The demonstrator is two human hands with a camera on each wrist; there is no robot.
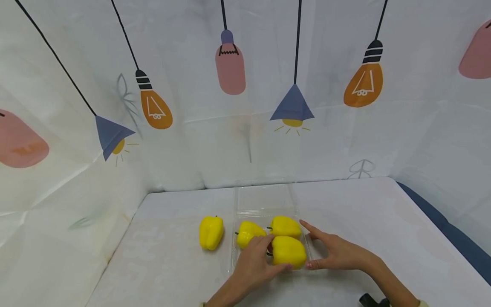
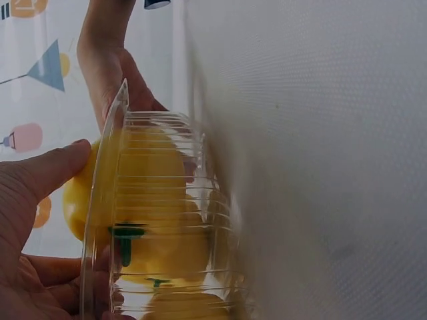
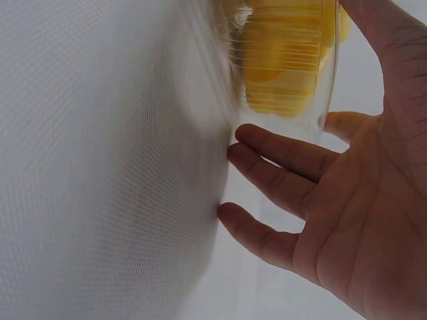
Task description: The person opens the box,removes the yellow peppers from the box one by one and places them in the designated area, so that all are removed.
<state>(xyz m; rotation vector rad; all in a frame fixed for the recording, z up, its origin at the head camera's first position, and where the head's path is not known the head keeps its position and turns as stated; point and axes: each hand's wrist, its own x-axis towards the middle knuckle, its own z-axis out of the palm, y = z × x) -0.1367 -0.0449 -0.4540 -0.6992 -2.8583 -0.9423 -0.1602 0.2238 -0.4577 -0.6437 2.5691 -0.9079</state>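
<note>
A clear plastic clamshell box [image 1: 234,256] sits on the table with three yellow bell peppers in it. My left hand [image 1: 255,262] holds the nearest bell pepper [image 1: 289,252], thumb on its front side and fingers by its green stem. In the left wrist view, that pepper [image 2: 77,200] rises above the box rim [image 2: 100,180]. Behind it lie another pepper [image 1: 285,226] and, to the left, a third pepper [image 1: 249,233]. At the box's right side my right hand [image 1: 339,252] has its fingers spread; in the right wrist view, fingertips [image 3: 248,133] are close to the box wall.
One more yellow bell pepper [image 1: 211,233] lies on the white table [image 1: 165,256], left of the box. The box's transparent lid [image 1: 264,198] is folded back toward the wall. A black object [image 1: 370,300] lies at the near edge, by the right forearm. Lamp-printed sheeting [image 1: 192,149] encloses the table.
</note>
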